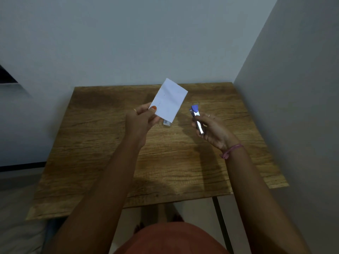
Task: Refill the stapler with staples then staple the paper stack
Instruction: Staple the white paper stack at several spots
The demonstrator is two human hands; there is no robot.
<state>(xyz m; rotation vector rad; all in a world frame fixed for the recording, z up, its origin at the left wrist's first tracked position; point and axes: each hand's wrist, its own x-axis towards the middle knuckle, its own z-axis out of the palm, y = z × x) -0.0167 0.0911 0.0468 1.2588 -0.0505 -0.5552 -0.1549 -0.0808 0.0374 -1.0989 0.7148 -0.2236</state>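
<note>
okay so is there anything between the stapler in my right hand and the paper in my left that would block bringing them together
Nothing visible does. The white paper stack in the left hand and the blue and silver stapler in the right hand are both held above the wooden table, with open air between them. The small staple box lies lower, on the table.

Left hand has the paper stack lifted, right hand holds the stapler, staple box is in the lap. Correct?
Not quite. In the head view the staple box lies on the table, just below the paper stack. The rest holds: left hand lifts the stack, right hand holds the stapler.
</note>
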